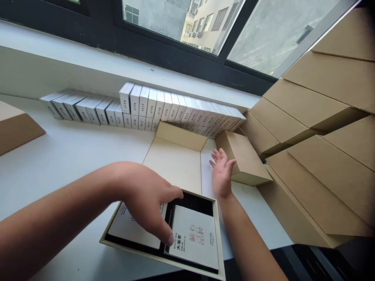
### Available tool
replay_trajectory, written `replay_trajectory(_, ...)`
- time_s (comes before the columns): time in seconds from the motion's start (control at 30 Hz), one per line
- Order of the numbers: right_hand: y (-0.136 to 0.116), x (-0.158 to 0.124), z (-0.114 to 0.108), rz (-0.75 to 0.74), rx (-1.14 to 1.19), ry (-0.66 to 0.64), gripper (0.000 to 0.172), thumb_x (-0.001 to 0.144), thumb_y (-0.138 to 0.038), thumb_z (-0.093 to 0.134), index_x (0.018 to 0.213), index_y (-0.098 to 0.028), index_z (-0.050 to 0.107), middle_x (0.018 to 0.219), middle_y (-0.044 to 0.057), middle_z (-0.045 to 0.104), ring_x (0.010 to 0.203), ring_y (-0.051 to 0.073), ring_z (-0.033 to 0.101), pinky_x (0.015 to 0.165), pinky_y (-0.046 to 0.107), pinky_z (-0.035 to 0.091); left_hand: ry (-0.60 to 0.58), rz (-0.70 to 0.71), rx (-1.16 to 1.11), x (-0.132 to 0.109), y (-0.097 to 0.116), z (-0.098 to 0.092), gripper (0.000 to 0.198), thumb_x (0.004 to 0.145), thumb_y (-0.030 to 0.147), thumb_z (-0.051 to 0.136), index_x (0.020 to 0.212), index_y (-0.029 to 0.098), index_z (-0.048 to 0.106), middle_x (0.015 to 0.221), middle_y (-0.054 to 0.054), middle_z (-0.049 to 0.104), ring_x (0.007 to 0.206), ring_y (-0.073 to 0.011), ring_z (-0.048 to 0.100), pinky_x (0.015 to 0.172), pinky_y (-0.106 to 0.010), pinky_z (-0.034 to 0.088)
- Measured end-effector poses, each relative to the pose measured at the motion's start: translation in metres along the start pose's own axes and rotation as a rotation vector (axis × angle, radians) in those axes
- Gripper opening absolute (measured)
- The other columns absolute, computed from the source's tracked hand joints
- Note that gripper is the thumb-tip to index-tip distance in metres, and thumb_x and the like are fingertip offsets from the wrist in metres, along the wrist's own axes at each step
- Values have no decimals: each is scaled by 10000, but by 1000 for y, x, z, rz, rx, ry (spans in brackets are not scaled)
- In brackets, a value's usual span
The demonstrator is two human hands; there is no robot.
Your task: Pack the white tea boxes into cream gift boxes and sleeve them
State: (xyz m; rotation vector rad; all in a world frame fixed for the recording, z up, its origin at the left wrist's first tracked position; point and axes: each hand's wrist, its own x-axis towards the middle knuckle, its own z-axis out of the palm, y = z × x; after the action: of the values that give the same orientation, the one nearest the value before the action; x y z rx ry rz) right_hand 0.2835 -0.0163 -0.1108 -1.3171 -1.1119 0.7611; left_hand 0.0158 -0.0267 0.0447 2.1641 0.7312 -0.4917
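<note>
Spreading the left hand (146, 195) palm down over a left white carton (133, 233), stretching the thumb across to the gap beside a right white carton (196, 234) and pointing the forefinger along the far side of a black insert (197, 203); keeping thumb and forefinger wide apart, but hiding the other fingers, so being unable to tell about the left grip grasping anything. Holding the right hand (223, 175) released and raised, turning up the palm with nothing in the grip, just beside the opened lid (175, 160) and near a single brown box (244, 158). Seeing both cartons sitting side by side in the insert of the open box (219, 242), resting at the near edge of the table (73, 164) with the lid folding back toward the far edge. Finding slim white boxes (175, 109) standing along that far edge, doubling into two layers toward the right, below a dark window frame (175, 56). Noting stacked brown boxes (328, 183) filling the right side, and another brown box (17, 128) lying far off on the left.
</note>
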Motion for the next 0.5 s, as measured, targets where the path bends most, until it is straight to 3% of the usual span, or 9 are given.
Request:
replay_trajectory(0.1, 11, 5, 7, 99, -40, -4, 849, 888, -827, 69, 1550, -313, 209, 1685, 74, 172, 1566, 209, 139, 1262, 511, 111, -79, 52, -80, -7, -5, -14, 615, 717, 503, 742, 1293, 319, 629, 1216, -50, 735, 1021, -271, 690, 818, -318, 502)
replay_trajectory(0.23, 18, 18, 11, 126, -102, -21, 865, 824, -681, 621, 1521, -316, 260, 1678, 95, 179, 1567, 237, 130, 1263, 492, 162, -58, 64, -58, -16, -11, -24, 725, 724, 515, 751, 1387, 308, 546, 1306, -51, 692, 1099, -253, 666, 866, -309, 499)
replay_trajectory(0.3, 20, 32, 12, 112, -89, -14, 828, 756, -567, 733, 1451, -311, 365, 1630, 109, 292, 1540, 267, 225, 1234, 497, 258, 11, 79, -80, -17, -20, -28, 739, 769, 528, 707, 1433, 294, 482, 1295, -59, 697, 1104, -236, 663, 875, -303, 501)
replay_trajectory(0.37, 21, 49, 15, 84, -60, -6, 715, 729, -530, 744, 1342, -283, 470, 1498, 124, 477, 1437, 287, 416, 1160, 499, 385, 120, 133, -163, -14, -35, -34, 717, 824, 538, 642, 1454, 271, 429, 1302, -79, 684, 1104, -216, 659, 870, -294, 507)
replay_trajectory(0.43, 22, 65, 21, 38, -27, 2, 623, 690, -536, 763, 1194, -238, 549, 1263, 122, 639, 1227, 278, 595, 1048, 479, 487, 270, 207, -290, -6, -55, -41, 656, 862, 533, 593, 1420, 227, 440, 1304, -112, 658, 1057, -198, 661, 835, -288, 519)
replay_trajectory(0.5, 23, 76, 29, -22, -2, 31, 553, 655, -568, 780, 1024, -210, 578, 1024, 86, 691, 1013, 241, 655, 942, 441, 531, 467, 222, -422, 3, -76, -47, 595, 871, 508, 595, 1348, 171, 484, 1251, -140, 651, 969, -183, 658, 782, -289, 522)
